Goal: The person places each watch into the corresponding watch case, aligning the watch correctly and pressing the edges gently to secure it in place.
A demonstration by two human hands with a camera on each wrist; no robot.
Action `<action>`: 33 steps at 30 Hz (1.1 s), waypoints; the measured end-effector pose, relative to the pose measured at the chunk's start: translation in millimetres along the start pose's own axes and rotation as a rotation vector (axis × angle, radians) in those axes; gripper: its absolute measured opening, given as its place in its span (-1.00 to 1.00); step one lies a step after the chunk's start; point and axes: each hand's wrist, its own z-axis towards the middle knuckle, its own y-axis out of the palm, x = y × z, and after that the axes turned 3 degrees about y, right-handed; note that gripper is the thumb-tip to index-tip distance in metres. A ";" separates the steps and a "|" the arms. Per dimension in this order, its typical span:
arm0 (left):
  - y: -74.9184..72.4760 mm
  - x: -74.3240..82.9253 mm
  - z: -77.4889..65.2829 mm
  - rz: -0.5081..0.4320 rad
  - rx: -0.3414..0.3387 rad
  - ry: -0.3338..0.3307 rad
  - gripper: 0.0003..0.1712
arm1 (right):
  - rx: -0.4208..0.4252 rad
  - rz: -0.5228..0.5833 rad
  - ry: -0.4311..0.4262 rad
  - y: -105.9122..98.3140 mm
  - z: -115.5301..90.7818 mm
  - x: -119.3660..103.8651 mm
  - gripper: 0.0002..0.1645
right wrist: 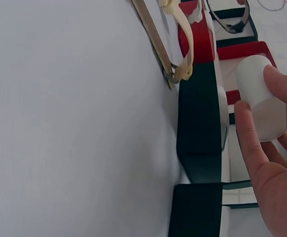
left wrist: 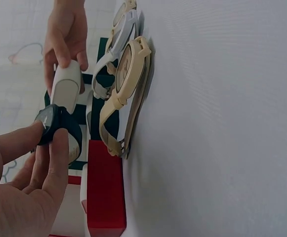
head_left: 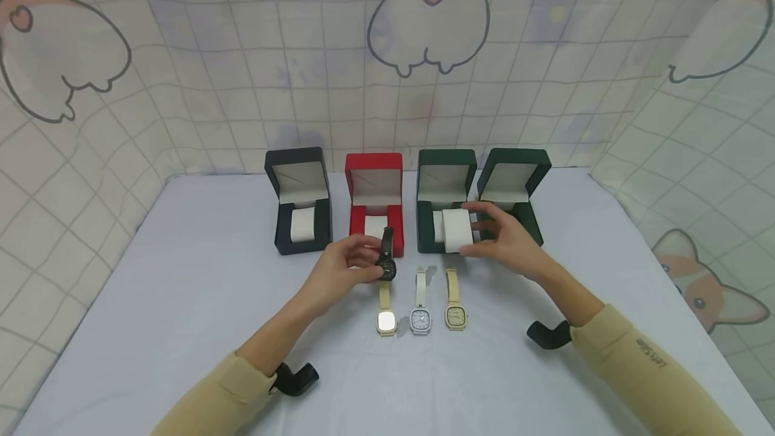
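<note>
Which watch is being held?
The black watch, pinched by the left hand; the other three watches, all pale, rest on the white table.

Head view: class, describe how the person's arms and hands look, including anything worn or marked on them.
The left sleeve and right sleeve are tan, ending on the forearm; the right bears small dark lettering. A black bent piece shows at the left sleeve's end, another black piece at the right's. The left hand and right hand wear no gloves.

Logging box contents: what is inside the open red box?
Inside the red box, a white cushion shows. The left hand and black watch hide its lower part and anything behind them.
</note>
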 end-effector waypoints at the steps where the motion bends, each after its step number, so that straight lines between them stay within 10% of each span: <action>1: 0.9 0.2 0.6 -0.001 0.002 -0.001 -0.49 | -0.005 0.000 0.000 1.7 0.2 -0.8 -0.02; 33: 9.7 5.2 13.6 -0.022 0.004 0.003 -0.50 | -0.111 0.068 0.020 40.1 7.6 -14.5 -0.01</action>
